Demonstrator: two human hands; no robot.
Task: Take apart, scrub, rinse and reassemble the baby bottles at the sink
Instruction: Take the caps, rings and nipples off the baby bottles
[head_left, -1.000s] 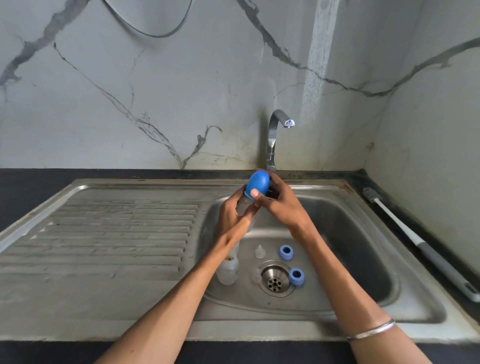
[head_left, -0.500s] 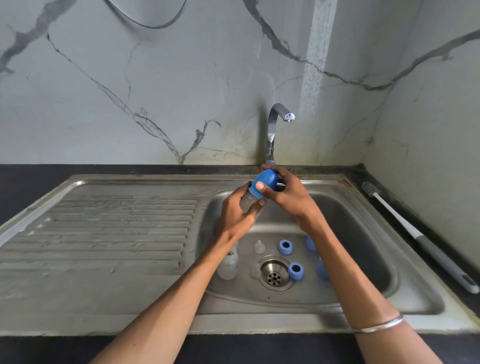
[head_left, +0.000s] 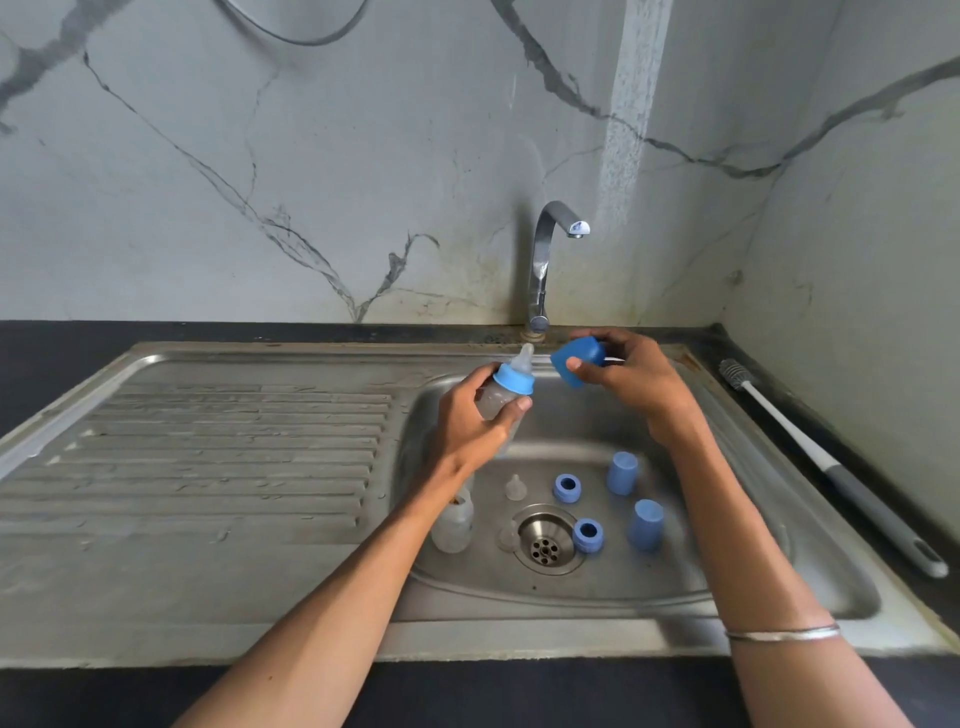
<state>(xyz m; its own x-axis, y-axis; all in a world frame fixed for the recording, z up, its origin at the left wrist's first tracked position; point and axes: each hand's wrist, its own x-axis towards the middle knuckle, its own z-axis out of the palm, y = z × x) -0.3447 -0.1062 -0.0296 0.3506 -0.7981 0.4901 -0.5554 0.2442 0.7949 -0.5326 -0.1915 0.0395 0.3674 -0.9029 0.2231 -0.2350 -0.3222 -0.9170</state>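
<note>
left hand (head_left: 467, 421): wrapped round the clear bottle (head_left: 496, 402), held over the sink (head_left: 779, 587) basin.
right hand (head_left: 631, 382): pinching the blue cap (head_left: 577, 361), clear of the bottle, at its 2 o'clock.
bottle axis: tilted, teat (head_left: 524, 358) pointing to 1 o'clock, towards the tap (head_left: 545, 260).
collar (head_left: 514, 378): on the neck; the right hand is nearer it, likely the one to unscrew.
basin floor: loose caps, rings and teats around the drain (head_left: 545, 540), at 6 o'clock from the hands.

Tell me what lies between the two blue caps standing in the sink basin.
Nothing: bare steel basin floor separates the farther cap from the nearer cap, seen in the head view.
</note>
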